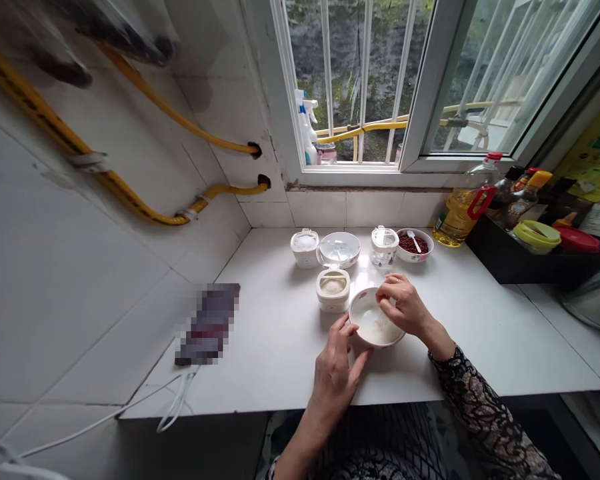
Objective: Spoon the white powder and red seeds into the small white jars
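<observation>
- White counter (265, 380): runs left to right, below far barred window (363, 80).
- Black rack (503, 263), far right: bottles etc. inside; yellow pack (593, 143) behind, print too small to read.
- Oil bottle (453, 213), far right: upright, long axis vert., red cap & handle; label illegible from here.
- L hand (336, 363): gripping left/near side of white bowl, thumb at near side, fingers at left rim.
- R hand (405, 305): fingers curled closed over bowl's right half; can't tell if it's holding anything.
- White bowl (364, 309), the one in hand: near edge of counter, a bit right of ctr. Round, so no long axis; mouth faces up. White stuff inside, pinkish motif on inner wall.
- Cream canister (333, 290): just left/far of bowl, lid up, pale contents, opening up.
- Red bean bowl (403, 253), far: white spoon (414, 241) in it, long axis approx. far-left to near-right.
</observation>
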The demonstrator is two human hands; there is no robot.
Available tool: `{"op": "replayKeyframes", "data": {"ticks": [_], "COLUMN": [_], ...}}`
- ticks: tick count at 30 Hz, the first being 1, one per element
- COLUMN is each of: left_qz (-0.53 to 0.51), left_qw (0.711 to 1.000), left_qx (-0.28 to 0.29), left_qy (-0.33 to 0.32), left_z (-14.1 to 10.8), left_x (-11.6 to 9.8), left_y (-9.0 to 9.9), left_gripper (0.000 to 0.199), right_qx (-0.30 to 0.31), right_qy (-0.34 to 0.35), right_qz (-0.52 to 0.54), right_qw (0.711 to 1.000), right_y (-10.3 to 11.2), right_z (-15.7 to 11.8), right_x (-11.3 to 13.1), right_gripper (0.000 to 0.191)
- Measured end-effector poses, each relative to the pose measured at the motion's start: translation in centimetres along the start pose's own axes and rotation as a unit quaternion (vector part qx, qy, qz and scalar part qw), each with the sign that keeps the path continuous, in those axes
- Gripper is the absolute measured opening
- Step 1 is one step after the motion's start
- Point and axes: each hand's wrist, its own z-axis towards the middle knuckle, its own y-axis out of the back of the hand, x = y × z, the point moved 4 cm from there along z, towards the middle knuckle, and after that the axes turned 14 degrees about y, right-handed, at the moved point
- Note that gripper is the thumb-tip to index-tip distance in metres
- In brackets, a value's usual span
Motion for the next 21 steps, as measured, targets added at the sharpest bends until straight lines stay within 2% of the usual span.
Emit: {"op": "replayKeyframes", "data": {"ticks": [5,12,16,21], "left_qz": [-0.006,0.000,-0.001,-0.003], "left_qw": [1.000,1.000,1.000,1.000], "left_qx": [0.009,0.009,0.008,0.014], "left_qy": [0.000,0.001,0.003,0.008], "left_z": [0.0,0.0,0.0,0.0], "left_x": [0.1,0.1,0.0,0.1], "left_y": [0.0,0.0,0.0,0.0], "left_gripper": [0.036,0.036,0.036,0.036], "right_qx": [-0.033,-0.025,-0.066,-0.120], "right_qy": [-0.024,-0.057,-0.147,-0.265], "right_qz": [0.005,0.057,0.097,0.200], "right_qw": [0.999,0.996,0.982,0.936], "right_y": [0.1,-0.7,-0.2,0.1], "right_z": [-0.2,-0.2,-0.3,-0.7], "right_x": [-0.5,-0.4,-0.9,-1.8], "right_gripper": [0.019,0.018,0.019,0.016]}}
